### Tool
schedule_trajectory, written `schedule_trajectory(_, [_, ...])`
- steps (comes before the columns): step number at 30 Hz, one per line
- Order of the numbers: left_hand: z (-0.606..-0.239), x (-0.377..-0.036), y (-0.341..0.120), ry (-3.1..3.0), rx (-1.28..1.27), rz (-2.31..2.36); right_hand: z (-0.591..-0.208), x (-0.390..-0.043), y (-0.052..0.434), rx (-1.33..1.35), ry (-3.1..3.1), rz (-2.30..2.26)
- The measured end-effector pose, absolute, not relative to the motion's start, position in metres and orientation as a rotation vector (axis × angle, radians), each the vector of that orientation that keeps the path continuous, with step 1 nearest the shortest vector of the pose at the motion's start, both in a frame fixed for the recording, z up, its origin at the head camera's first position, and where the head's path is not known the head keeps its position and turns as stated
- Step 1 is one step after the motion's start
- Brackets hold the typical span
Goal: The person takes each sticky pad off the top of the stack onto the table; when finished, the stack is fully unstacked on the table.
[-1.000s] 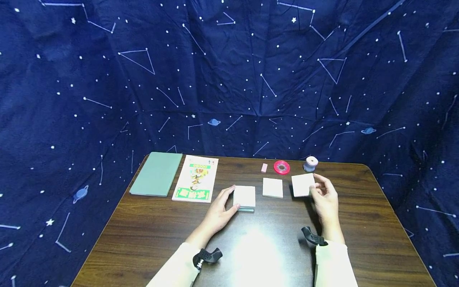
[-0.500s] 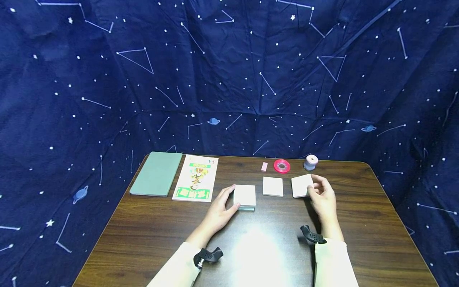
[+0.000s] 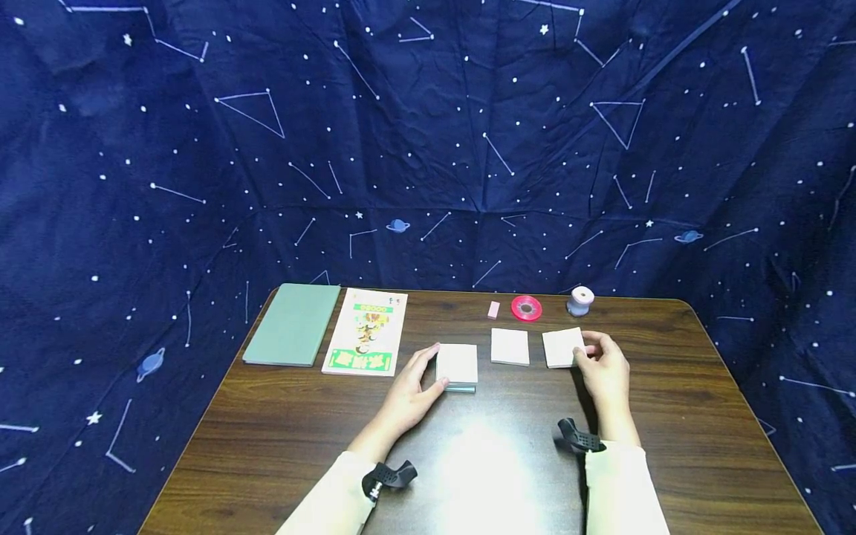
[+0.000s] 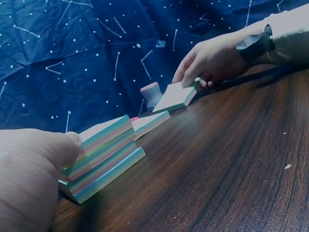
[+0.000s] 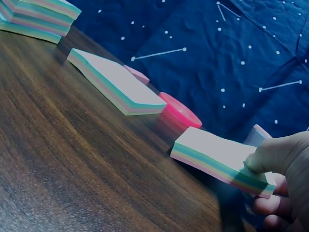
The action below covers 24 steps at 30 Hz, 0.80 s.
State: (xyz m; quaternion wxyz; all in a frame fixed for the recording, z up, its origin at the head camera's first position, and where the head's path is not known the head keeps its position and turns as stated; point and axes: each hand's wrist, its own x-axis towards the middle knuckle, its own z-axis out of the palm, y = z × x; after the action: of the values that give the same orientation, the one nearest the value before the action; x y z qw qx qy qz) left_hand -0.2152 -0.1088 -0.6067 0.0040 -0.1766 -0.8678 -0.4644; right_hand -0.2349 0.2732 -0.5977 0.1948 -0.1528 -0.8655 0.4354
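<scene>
My left hand (image 3: 411,394) grips the left side of a stack of white-topped note pads (image 3: 458,364), thumb at the front corner. Coloured bands run along the stack's edges in the left wrist view, and its layers sit slightly offset. In my right hand (image 3: 605,371) the right edge of a single note pad (image 3: 562,347) is pinched, thumb on top and fingers underneath. The right wrist view has this note pad (image 5: 217,154) with its held end raised off the table; whether its far edge touches the wood I cannot tell. Another note pad (image 3: 510,347) lies flat between the hands.
Behind the pads are a pink eraser-like block (image 3: 493,310), a red ring-shaped roll (image 3: 526,307) and a pale spool (image 3: 580,301). A green notebook (image 3: 292,325) and a printed booklet (image 3: 365,332) lie at the left. A starry blue cloth (image 3: 428,134) hangs behind the table (image 3: 267,446).
My right hand has lowered its note pad a little toward the table, and the pad has levelled somewhat. My left hand stays on the stack. The head view has shifted slightly.
</scene>
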Motion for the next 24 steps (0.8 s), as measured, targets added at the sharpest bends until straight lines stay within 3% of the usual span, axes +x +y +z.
schedule_trajectory(24, [-0.6095,-0.2168,-0.1085,-2.668,-0.575,-1.406,-0.5985,-0.2353,0.2695,-0.447,-2.438,1.159])
